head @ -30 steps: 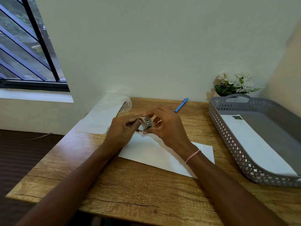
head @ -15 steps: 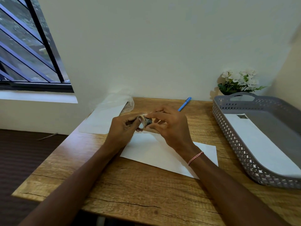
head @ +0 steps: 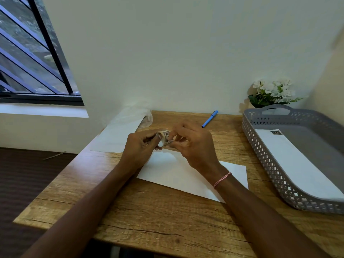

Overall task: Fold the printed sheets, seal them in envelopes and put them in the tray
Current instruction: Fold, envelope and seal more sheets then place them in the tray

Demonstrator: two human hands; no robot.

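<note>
Both grips are up off the worktop (head: 149,211), meeting right above the envelope (head: 167,172). The left grip (head: 139,146) curls round the tape (head: 163,137), thumb and fingers clamping the roll so it can't spin. The right grip (head: 195,144) pinches at the roll's rim from the other side. It's hunting the loose end, I'd say, though the end itself is too small to make out.

The envelope lies flat directly beneath both grips, parked there so a strip can drop straight onto the flap. Whether that flap is folded down, I can't tell.

Off to the right of the right grip, well apart, sits the tray (head: 260,146), with a second envelope (head: 297,164) lying flat inside. That's one done, by the look of it. Beyond the left grip the sheets (head: 119,136) wait by the wall, out of the way. Beyond the right grip a pen (head: 210,119) lies idle.

My read is that this is the sealing step, with no tape on paper yet.
</note>
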